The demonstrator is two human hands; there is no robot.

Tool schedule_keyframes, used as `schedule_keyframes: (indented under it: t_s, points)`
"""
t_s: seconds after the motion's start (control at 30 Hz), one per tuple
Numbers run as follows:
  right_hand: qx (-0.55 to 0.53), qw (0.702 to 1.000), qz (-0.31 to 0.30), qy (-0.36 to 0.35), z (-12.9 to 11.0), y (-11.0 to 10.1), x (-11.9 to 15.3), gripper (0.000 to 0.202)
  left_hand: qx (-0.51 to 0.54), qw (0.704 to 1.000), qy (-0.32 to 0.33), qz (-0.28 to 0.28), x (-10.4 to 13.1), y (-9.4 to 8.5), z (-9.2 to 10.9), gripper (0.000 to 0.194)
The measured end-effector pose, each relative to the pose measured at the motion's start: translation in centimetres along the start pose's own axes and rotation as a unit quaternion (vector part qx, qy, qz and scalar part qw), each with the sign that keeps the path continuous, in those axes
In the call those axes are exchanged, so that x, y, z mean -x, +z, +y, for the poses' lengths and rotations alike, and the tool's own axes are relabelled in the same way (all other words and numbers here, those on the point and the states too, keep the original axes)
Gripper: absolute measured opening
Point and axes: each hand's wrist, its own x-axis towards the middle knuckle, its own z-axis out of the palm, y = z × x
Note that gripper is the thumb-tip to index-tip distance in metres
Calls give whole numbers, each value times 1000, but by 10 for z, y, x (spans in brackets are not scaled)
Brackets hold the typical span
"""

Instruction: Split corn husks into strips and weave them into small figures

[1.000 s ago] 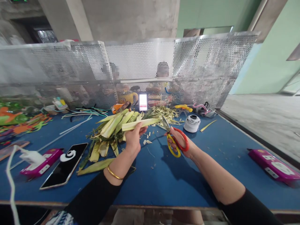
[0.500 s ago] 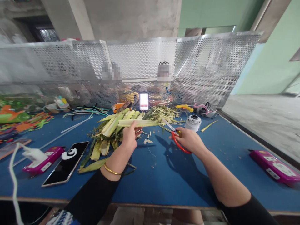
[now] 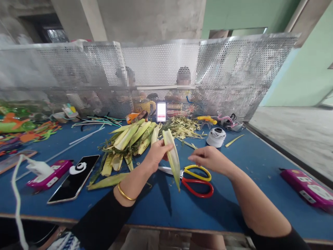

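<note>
Two hands [image 3: 156, 152] [image 3: 212, 159], one pair of scissors [image 3: 182, 173]

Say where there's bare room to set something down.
Blue tabletop, specks aside: between the red-and-yellow scissors and front edge; between the round white roll and rightmost oblong purple box. Crowded: around the pale green husk pile; along the perforated metal screen.

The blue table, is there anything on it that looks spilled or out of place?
Yes, slightly: shredded scraps lie loosely spread beside the leaf pile, and one narrow strip lies alone right of the white spool, apart from the others.
</note>
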Motion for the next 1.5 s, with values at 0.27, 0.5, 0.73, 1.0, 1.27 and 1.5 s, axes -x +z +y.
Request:
schedule_keyframes:
  t_s: [0.27, 0.5, 0.73, 1.0, 1.27, 1.5]
  points:
    - [-303, 943, 107, 82, 0, 40, -14, 44, -103, 990, -2, -94, 28, 31, -18, 12]
    - [-342, 927, 134, 83, 5, 43, -14, 25, -43, 990, -38, -130, 28, 32, -19, 16]
    - [-370, 919, 101, 89, -2, 40, -12, 25, 44, 995, -56, -68, 23, 30, -20, 25]
    - [-386, 914, 98, 74, -2, 32, -11, 27, 74, 995, -40, -53, 22, 29, -21, 15]
    - [-374, 920, 78, 87, -8, 38, -10, 30, 57, 996, -35, -52, 20, 27, -24, 22]
    - [-361, 925, 103, 58, -7, 39, -10, 28, 16, 999, 6, -34, 17, 25, -25, 17]
